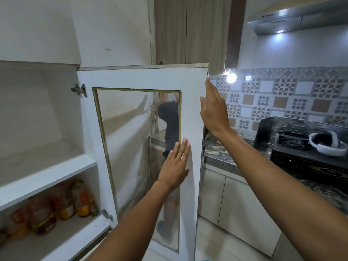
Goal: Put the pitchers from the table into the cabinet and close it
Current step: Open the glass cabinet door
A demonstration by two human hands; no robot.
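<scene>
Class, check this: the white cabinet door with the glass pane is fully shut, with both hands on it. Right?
Not quite. The head view shows the white cabinet door with the glass pane standing open, left hand flat on its face, right hand at its edge.

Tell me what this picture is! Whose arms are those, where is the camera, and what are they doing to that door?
There is no machine here. The arms belong to a person who wears a wide camera on the head, so you see what that person sees, looking forward and down.

The left hand lies flat and open on the inside of a white cabinet door with a glass pane. The right hand rests on the door's outer edge. Neither hand holds anything.

The door stands open. Inside, the upper shelf looks bare, and the lower shelf holds bottles. No pitcher shows anywhere. To the right is a dark counter with a gas stove.
</scene>
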